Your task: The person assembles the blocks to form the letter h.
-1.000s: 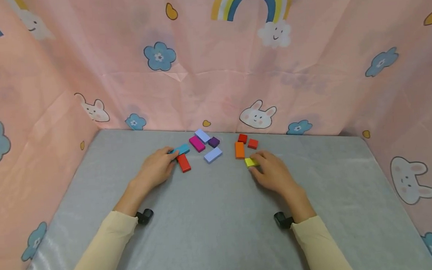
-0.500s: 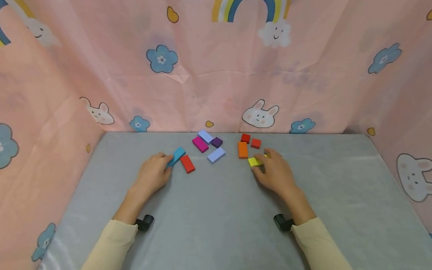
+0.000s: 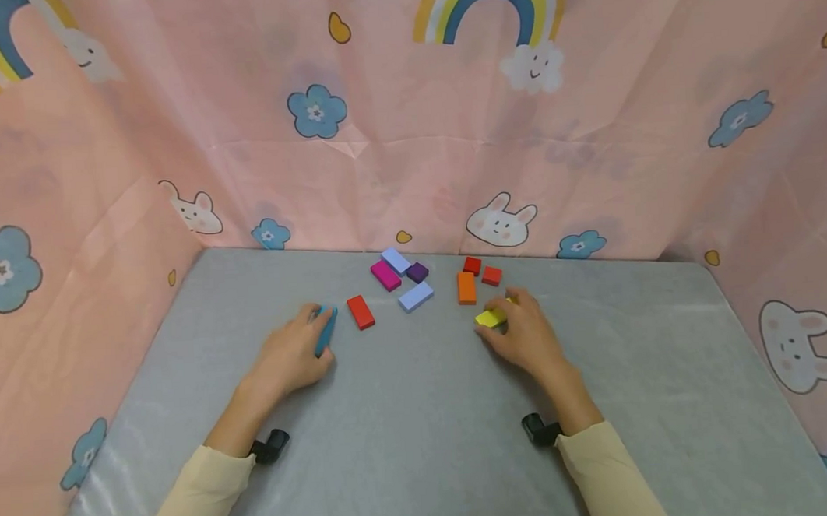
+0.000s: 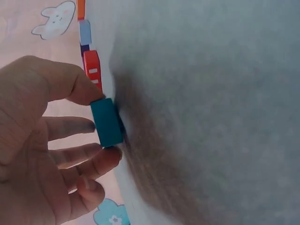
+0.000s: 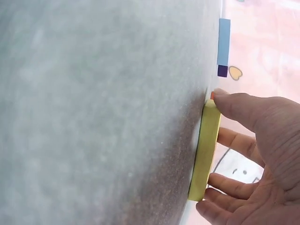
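My left hand (image 3: 288, 352) pinches a blue block (image 3: 326, 331) between thumb and fingers at the left of the table. Up close in the left wrist view, the teal-looking end of that blue block (image 4: 108, 123) sits between thumb tip and fingertips, low over the cloth. A long red block (image 3: 361, 312) lies just to its right. On the other side, my right hand (image 3: 530, 341) holds a yellow block (image 3: 491, 318) by its ends, thumb nearest me. The right wrist view shows the long side of the yellow block (image 5: 205, 152) close to the table surface.
Toward the back lie a magenta block (image 3: 385, 276), two pale blue blocks (image 3: 416, 297) and a small purple block (image 3: 417, 272). Right of them are an orange block (image 3: 466, 288) and two small red blocks (image 3: 492, 276). A pink printed curtain (image 3: 395, 165) borders the grey table (image 3: 408, 430).
My left hand has drawn the blue block away from the red block, toward me, and turned it. My right hand has shifted the yellow block slightly nearer and turned it a little.
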`<state>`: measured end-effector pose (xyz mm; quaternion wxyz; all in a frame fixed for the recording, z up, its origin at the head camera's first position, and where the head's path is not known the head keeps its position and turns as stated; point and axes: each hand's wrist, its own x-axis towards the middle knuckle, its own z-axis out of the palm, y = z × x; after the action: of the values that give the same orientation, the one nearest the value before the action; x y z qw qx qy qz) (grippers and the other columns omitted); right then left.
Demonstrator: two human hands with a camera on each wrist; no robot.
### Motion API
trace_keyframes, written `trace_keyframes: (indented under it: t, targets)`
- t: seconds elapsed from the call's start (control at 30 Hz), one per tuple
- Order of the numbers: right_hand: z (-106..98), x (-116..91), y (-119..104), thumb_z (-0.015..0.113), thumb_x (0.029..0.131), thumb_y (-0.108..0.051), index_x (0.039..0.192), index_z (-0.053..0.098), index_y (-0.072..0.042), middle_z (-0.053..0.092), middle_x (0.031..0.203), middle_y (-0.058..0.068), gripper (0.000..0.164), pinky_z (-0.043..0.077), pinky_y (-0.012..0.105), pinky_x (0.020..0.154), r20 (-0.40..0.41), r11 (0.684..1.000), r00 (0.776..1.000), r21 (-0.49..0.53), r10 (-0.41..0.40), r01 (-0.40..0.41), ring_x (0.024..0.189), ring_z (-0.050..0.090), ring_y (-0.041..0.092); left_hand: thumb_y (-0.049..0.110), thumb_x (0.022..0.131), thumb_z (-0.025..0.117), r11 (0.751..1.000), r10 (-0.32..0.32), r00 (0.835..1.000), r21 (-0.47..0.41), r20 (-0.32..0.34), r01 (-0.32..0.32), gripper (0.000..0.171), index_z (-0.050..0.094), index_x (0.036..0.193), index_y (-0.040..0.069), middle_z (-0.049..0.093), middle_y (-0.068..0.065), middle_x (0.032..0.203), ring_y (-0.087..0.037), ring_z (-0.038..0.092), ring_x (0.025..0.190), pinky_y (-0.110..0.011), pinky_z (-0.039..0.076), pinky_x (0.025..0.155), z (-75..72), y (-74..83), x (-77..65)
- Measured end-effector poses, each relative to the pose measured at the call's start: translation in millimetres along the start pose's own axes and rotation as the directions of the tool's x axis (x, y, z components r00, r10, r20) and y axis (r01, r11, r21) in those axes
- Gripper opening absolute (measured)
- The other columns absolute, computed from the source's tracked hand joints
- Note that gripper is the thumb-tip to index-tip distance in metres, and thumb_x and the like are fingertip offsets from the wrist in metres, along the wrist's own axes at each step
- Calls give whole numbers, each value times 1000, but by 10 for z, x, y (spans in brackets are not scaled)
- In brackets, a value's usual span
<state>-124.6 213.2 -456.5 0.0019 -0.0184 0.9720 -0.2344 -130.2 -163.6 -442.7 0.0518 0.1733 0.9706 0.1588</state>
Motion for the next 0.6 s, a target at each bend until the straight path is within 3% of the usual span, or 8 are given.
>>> trace_keyframes:
  t: [0.17, 0.37, 0.47, 0.6]
  targets:
    - [7, -20, 11, 81, 93, -32, 143, 62, 0, 46, 155, 32, 62, 50, 62, 115, -5, 999, 999, -2, 38, -38, 137, 49, 48, 33, 96, 75, 999, 41, 998, 4, 39, -41, 75, 47, 157, -1, 42, -24, 166, -48, 59, 136, -66, 52, 108, 13, -28, -26]
    - [0, -21, 37, 81, 92, -39, 143, 60, 4, 55, 147, 31, 69, 54, 58, 108, -38, 998, 997, -28, 60, -62, 128, 55, 46, 41, 93, 77, 988, 146, 985, 37, 95, -150, 89, 40, 160, -3, 32, -20, 173, -42, 30, 161, -64, 28, 130, -37, -130, 23]
    - [-15, -13, 39, 81, 91, -40, 142, 59, 6, 58, 146, 30, 72, 53, 59, 111, -43, 997, 997, -42, 68, -70, 129, 57, 47, 37, 93, 77, 984, 170, 978, 24, 125, -174, 87, 39, 160, -5, 38, -21, 170, -41, 33, 160, -63, 26, 131, -63, -151, 35]
    - [-25, -14, 34, 82, 91, -43, 141, 61, 8, 60, 148, 30, 75, 50, 61, 115, -37, 994, 997, -75, 74, -76, 136, 57, 49, 33, 92, 79, 983, 175, 977, 40, 119, -181, 82, 45, 156, -6, 46, -23, 164, -42, 44, 153, -62, 32, 128, -80, -158, 20]
